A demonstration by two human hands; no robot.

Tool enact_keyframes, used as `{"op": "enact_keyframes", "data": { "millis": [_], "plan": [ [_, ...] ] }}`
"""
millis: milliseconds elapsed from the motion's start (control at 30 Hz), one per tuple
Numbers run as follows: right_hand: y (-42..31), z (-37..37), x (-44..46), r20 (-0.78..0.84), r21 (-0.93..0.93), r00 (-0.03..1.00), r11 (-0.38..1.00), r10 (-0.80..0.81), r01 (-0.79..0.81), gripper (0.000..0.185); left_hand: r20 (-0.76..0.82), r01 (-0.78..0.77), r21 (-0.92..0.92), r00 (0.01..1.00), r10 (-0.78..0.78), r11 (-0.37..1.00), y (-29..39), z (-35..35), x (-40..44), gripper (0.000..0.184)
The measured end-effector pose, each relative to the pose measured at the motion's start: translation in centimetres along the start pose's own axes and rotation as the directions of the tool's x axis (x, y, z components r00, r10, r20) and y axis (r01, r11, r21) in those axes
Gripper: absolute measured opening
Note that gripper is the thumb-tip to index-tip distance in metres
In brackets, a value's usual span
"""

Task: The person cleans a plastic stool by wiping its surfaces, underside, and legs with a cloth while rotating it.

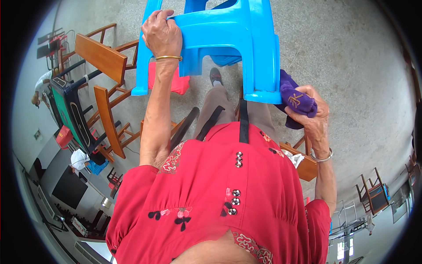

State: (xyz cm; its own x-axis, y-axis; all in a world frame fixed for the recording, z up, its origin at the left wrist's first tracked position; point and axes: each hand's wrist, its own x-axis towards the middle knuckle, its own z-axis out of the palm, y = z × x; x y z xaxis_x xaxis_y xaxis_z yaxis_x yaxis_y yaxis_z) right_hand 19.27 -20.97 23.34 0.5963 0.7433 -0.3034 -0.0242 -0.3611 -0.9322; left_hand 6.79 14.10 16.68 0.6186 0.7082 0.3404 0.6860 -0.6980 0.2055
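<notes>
A blue plastic stool (211, 28) is held up in front of me, tilted, its legs pointing toward my body. My left hand (162, 35), with a gold-coloured bangle at the wrist, is closed over the stool's edge on the left. In my right hand (311, 110) is a bunched purple cloth (301, 100) with a yellow character on it. The cloth is beside the stool's right leg, and I cannot tell whether it touches it. Part of the stool's far side is outside the view.
Wooden chairs (103, 57) and a green-topped table (66, 110) stand on the left. A red object (178, 83) is behind the stool's left leg, near my foot. Another chair (372, 193) is at the far right. People are at the left edge. Speckled floor (351, 66) spreads rightward.
</notes>
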Motion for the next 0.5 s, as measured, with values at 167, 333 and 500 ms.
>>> {"op": "enact_keyframes", "data": {
  "millis": [167,333,500],
  "plan": [
    [-1.8,1.5,2.2,0.192,-0.308,0.955,0.91,-0.227,0.278,0.04,0.009,-0.026,0.028,1.0,0.025,0.999,0.1,0.0,0.3,0.032],
    [0.4,2.6,3.0,0.234,-0.521,0.836,0.661,-0.497,0.539,0.023,-0.007,-0.124,-0.034,0.992,0.123,0.992,-1.4,0.7,0.5,0.026],
    [1.2,2.5,2.7,0.134,-0.556,0.811,0.634,-0.57,0.538,0.012,0.119,0.032,0.028,0.992,-0.035,0.999,0.0,0.3,0.2,0.029]
  ]
}}
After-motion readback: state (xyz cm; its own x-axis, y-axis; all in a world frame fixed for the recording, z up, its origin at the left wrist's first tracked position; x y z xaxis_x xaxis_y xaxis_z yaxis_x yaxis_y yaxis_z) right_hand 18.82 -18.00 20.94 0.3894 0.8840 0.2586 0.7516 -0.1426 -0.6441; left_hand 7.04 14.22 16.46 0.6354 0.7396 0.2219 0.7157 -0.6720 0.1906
